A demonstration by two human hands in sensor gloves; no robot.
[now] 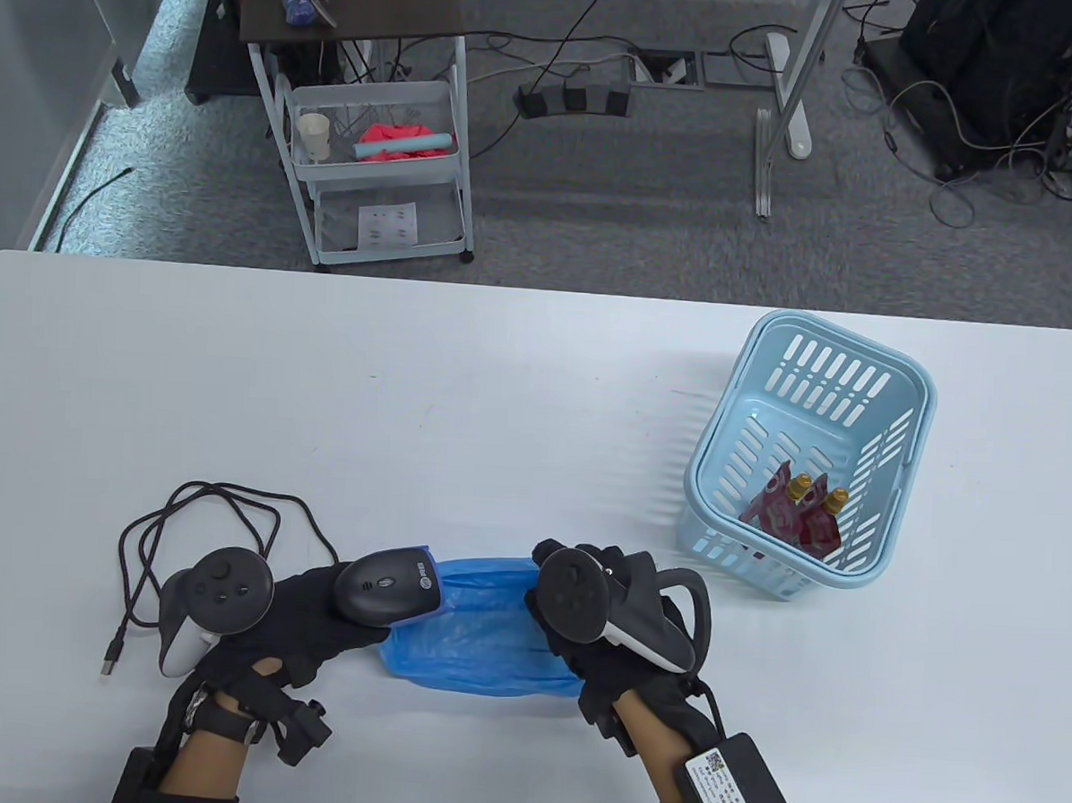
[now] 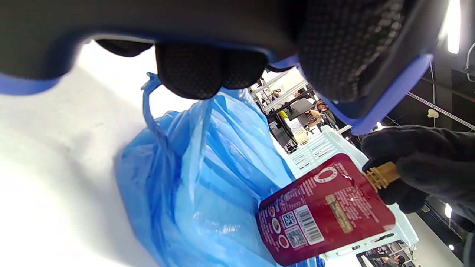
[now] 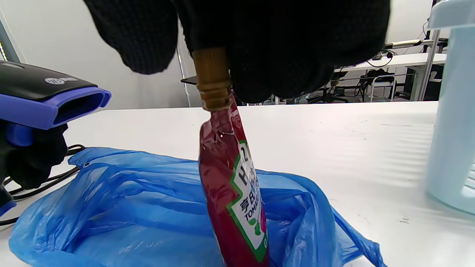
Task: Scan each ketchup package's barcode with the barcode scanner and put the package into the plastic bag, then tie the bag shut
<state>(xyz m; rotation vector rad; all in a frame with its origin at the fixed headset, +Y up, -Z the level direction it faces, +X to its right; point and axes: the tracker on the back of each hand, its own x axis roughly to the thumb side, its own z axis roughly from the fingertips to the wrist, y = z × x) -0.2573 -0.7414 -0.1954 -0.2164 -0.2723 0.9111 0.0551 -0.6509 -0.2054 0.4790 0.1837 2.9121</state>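
Table view – landmark: the blue plastic bag (image 1: 479, 636) lies flat on the white table (image 1: 411, 395), between the two hands.
Table view – left hand: the left hand (image 1: 300, 618), at the bag's left end, grips the barcode scanner (image 1: 389, 585); its nose reaches over the bag's left edge.
Table view – right hand: the right hand (image 1: 596, 620) sits over the bag's right end; what it holds is hidden under the tracker here.
Table view – remaining stock: two more ketchup packages (image 1: 795, 518) stand in the light blue basket (image 1: 812, 452), well right of the bag and nearer the right hand.
Left wrist view – package: the ketchup package (image 2: 324, 211) hangs beside the bag, pinched at its gold spout by the right hand's fingers (image 2: 415, 170); its barcode (image 2: 308, 224) faces the scanner.
Right wrist view – axis: the package's long axis runs near upright, spout up, base low over the bag's crumpled folds.
Right wrist view – scanner: its window points at the package from the bag's left.
Judgement: scanning appears to be under way; the drop into the bag falls to the right hand.
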